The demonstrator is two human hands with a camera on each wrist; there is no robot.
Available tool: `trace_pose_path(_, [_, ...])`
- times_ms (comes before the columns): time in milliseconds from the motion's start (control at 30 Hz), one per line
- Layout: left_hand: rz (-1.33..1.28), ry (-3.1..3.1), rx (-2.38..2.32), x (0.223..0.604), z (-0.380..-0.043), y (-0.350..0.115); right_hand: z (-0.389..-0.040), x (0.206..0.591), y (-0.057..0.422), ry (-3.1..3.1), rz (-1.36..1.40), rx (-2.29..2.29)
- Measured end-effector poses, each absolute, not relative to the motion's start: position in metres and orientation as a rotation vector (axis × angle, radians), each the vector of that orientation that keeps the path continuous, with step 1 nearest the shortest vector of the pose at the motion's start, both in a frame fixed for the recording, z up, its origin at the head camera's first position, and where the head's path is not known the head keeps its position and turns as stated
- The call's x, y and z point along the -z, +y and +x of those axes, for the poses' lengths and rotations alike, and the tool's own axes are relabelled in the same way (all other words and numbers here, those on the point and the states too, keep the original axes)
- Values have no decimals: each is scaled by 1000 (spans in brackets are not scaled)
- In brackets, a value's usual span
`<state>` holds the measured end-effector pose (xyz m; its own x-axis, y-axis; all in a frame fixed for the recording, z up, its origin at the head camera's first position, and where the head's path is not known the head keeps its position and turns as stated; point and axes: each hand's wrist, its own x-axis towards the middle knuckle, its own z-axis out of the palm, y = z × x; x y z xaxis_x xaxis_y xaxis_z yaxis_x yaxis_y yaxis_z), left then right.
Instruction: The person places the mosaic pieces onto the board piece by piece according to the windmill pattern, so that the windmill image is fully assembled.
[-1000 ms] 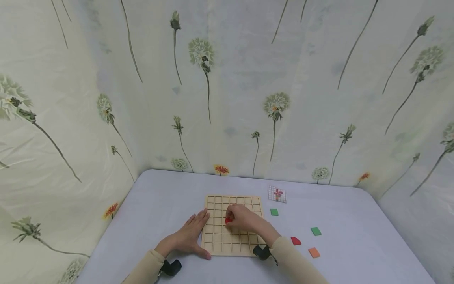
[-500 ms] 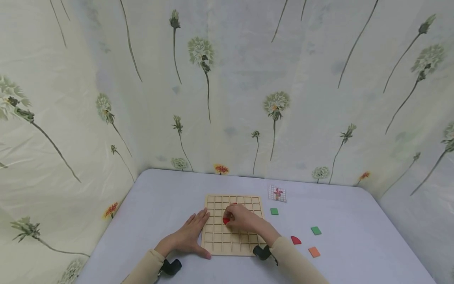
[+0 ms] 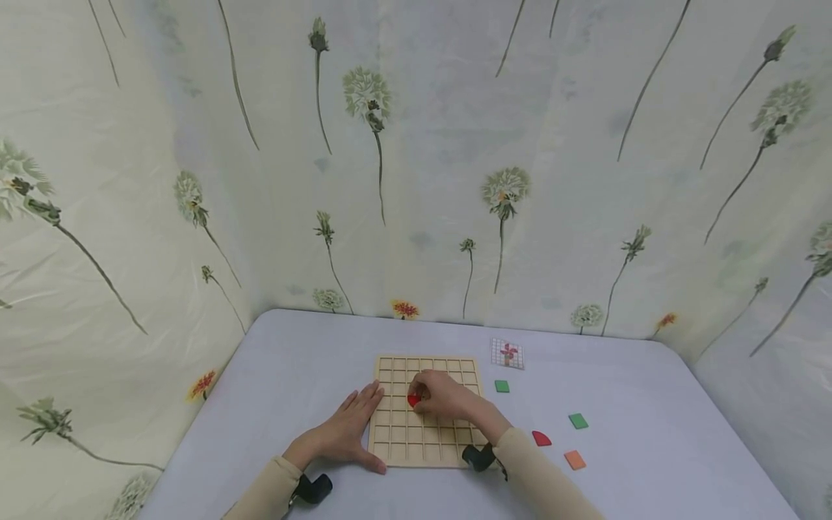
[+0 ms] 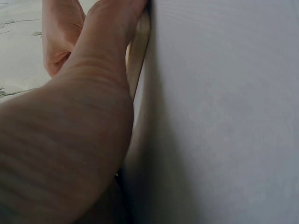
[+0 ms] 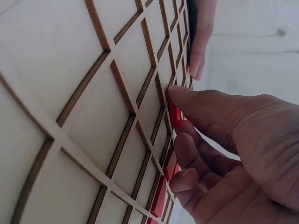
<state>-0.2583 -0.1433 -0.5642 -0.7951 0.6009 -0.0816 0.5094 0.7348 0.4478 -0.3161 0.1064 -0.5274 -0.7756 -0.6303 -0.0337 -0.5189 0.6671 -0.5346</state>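
Observation:
A wooden grid board (image 3: 398, 453) lies on the table between both hands. My right hand (image 3: 445, 399) is over its middle and pinches a red quarter-round tile (image 3: 412, 399) between thumb and fingers. In the right wrist view that red tile (image 5: 174, 112) sits at a grid cell under the thumb tip. Other red tiles (image 5: 160, 196) lie in cells nearby, partly behind the curled fingers. My left hand (image 3: 344, 432) rests at the board's left edge with straight, spread fingers. The left wrist view shows mostly the left hand's side (image 4: 100, 51) along the board's edge.
Right of the board lie a green square tile (image 3: 502, 386), another green tile (image 3: 578, 421), a red quarter-round tile (image 3: 541, 438) and an orange square tile (image 3: 575, 460). A pattern card (image 3: 507, 354) lies at the back right. A flowered curtain (image 3: 422, 180) surrounds the table.
My right hand has shifted slightly left and away from me with the red tile. The left hand stays in place on the board's edge.

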Motion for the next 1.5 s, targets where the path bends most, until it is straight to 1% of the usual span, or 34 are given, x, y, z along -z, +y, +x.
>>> trace_pose_path(333, [883, 2718, -609, 566, -260, -144, -315, 523, 107, 2671, -967, 752])
trace_pose_path(700, [880, 2706, -612, 567, -258, -143, -316, 527, 107, 2678, -932, 747])
trace_pose_path(1033, [882, 2706, -615, 564, -258, -144, -316, 527, 110, 2699, -964, 731])
trace_pose_path(1233, [878, 2706, -618, 564, -258, -143, -312, 520, 122, 2675, -920, 839])
trace_pose_path(1500, [859, 2704, -627, 563, -257, -143, -303, 506, 156, 2658, -921, 973])
